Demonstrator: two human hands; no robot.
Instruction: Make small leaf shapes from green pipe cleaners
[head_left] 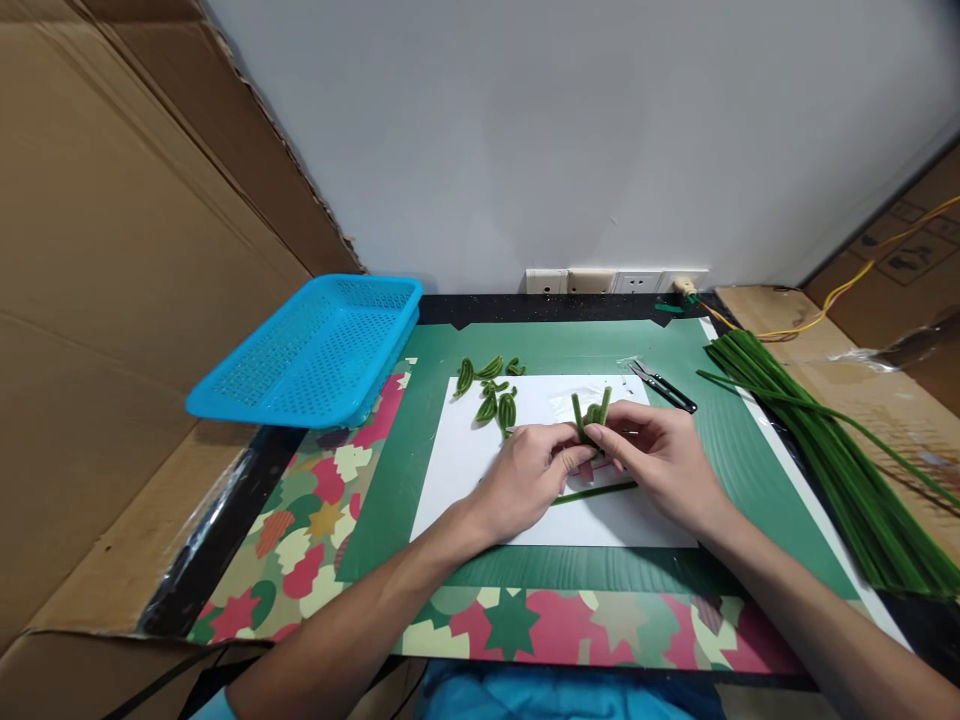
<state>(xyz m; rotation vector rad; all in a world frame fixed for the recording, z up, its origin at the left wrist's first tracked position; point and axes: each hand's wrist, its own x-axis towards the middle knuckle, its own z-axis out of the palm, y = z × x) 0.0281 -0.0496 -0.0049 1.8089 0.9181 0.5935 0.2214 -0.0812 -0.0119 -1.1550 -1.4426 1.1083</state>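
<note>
Over a white sheet of paper [465,480], my left hand [529,472] and my right hand [660,455] meet, fingers closed on one bent green pipe cleaner [604,402]. Its fuzzy ends stick up above my fingertips, with a small curl between them; the lower part is hidden by my fingers. A straight green pipe cleaner [594,494] lies on the paper just below my hands. Beyond my left hand is a loose group of leaf shapes [487,405] made of coiled green pipe cleaner. Small black thread snips [664,386] rest beyond my right hand.
A thick bundle of green pipe cleaners [832,465] lies at the right. At the back left stands a blue plastic basket [259,395]. Under the paper is a green mat [390,500]. Power sockets [637,283] line the wall, and a cardboard box [112,250] borders the left.
</note>
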